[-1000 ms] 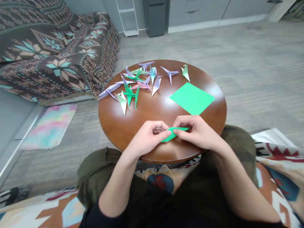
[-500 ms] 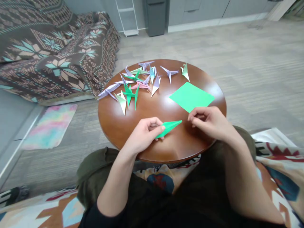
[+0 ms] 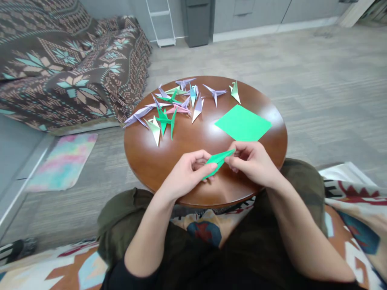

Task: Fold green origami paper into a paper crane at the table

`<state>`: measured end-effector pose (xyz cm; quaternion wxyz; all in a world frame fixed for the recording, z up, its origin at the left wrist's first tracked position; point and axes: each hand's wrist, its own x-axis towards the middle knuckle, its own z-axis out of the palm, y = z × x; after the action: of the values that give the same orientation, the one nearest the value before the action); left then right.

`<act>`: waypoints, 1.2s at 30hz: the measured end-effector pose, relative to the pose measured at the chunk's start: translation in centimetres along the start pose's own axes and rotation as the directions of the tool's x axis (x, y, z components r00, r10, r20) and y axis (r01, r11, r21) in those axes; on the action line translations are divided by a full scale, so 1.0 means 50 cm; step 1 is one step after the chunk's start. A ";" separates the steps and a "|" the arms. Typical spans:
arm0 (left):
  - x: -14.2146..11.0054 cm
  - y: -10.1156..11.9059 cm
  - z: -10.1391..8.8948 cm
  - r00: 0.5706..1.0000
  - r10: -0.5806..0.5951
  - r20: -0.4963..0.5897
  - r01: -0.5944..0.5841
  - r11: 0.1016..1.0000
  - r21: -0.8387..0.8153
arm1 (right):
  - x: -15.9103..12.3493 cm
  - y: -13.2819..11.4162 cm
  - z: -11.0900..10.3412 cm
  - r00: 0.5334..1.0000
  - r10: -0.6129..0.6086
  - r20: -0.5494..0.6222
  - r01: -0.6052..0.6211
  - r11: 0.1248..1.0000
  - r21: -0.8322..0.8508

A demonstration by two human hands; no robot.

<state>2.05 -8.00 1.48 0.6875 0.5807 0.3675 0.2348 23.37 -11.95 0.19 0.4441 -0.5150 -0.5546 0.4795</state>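
A narrow folded green origami paper [image 3: 218,162] is held over the near part of the round brown table [image 3: 193,141]. My left hand [image 3: 191,171] pinches its left end, thumb on top and fingers beneath. At the pointed right end, my right hand [image 3: 252,163] is closed with thumb and fingertips against the tip. Just beyond my right hand a flat green paper sheet [image 3: 243,123] lies on the table.
Several folded paper cranes [image 3: 166,120] in green, purple, pink and blue cluster at the table's far left. A purple crane [image 3: 214,93] and a pale green crane [image 3: 235,92] stand at the back. A patterned covered sofa [image 3: 90,76] is beyond, left.
My right hand let go of the folded green paper and drew off to the right, then came back to its pointed tip. My left hand kept its hold, and the paper tilted up rightward.
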 end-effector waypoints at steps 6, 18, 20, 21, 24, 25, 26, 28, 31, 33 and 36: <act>0.003 -0.004 0.008 1.000 -0.005 0.012 0.006 0.999 -0.048 | -0.001 -0.010 0.005 1.000 -0.007 0.009 0.008 1.000 -0.016; 0.008 -0.017 0.013 1.000 0.021 0.002 -0.021 0.985 -0.169 | -0.004 -0.021 0.012 1.000 0.030 -0.008 -0.028 0.986 0.166; 0.011 -0.019 0.020 1.000 0.019 0.025 -0.014 0.986 -0.168 | -0.004 -0.023 0.014 1.000 0.021 -0.017 -0.018 0.988 0.151; 0.012 -0.021 0.022 0.999 0.014 0.041 -0.006 0.984 -0.177 | -0.005 -0.024 0.015 1.000 0.013 -0.024 -0.009 0.990 0.142; 0.014 -0.023 0.028 0.997 -0.026 0.079 0.045 0.968 -0.248 | -0.006 -0.025 0.015 0.999 -0.007 -0.036 0.011 0.993 0.116; 0.014 -0.023 0.029 0.995 -0.047 0.089 0.070 0.957 -0.280 | -0.007 -0.024 0.015 0.999 -0.008 -0.034 0.012 0.994 0.109; 0.014 -0.023 0.029 0.993 -0.069 0.101 0.097 0.946 -0.310 | -0.007 -0.024 0.014 1.000 -0.008 -0.028 0.011 0.995 0.103; 0.015 -0.022 0.029 0.987 -0.108 0.119 0.144 0.923 -0.356 | -0.008 -0.023 0.014 1.000 -0.007 -0.011 0.008 0.995 0.096; 0.016 -0.021 0.028 0.982 -0.143 0.121 0.179 0.904 -0.388 | -0.009 -0.023 0.014 1.000 -0.006 -0.004 0.006 0.996 0.088; 0.017 -0.021 0.028 0.983 -0.149 0.109 0.180 0.905 -0.385 | -0.009 -0.023 0.016 1.000 -0.002 -0.013 0.003 0.997 0.083; 0.017 -0.024 0.030 0.988 -0.133 0.083 0.154 0.922 -0.356 | -0.009 -0.024 0.018 0.999 0.013 -0.030 -0.010 0.997 0.080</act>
<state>3.61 -8.57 0.20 0.8082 0.4223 0.3397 0.2306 22.33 -12.49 1.24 0.4698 -0.5074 -0.5253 0.4959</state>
